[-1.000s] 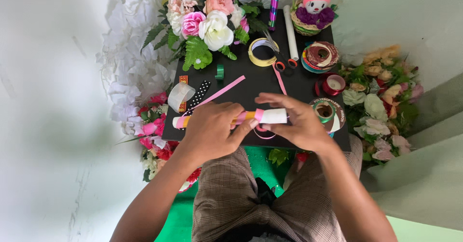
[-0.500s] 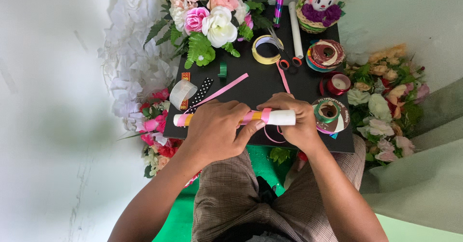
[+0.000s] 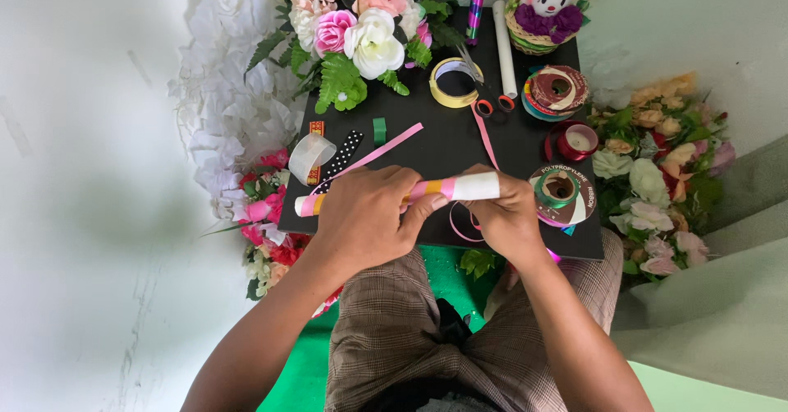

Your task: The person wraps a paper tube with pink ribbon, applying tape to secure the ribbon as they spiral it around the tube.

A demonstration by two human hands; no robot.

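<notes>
Both my hands hold a rolled paper tube (image 3: 460,187), striped pink, orange and white, lying crosswise over a black board (image 3: 427,145). My left hand (image 3: 365,215) wraps the tube's left-middle part, and its pink end sticks out to the left. My right hand (image 3: 505,215) pinches the white right end. A thin pink ribbon (image 3: 484,133) runs from the far side of the board down under my right hand and loops below it. Another pink strip (image 3: 382,151) lies slantwise just beyond my left hand.
On the board lie a yellow tape ring (image 3: 453,82), red-handled scissors (image 3: 488,100), a white rolled tube (image 3: 504,49), ribbon spools (image 3: 558,92), a red candle cup (image 3: 577,141), a green ribbon spool (image 3: 560,190) and ribbon scraps (image 3: 328,153). Artificial flowers (image 3: 361,30) surround it.
The view has shifted slightly. My hands have stayed on the tube, with the fingers working along it and the right hand drawing a bit closer to the tube's white end.
</notes>
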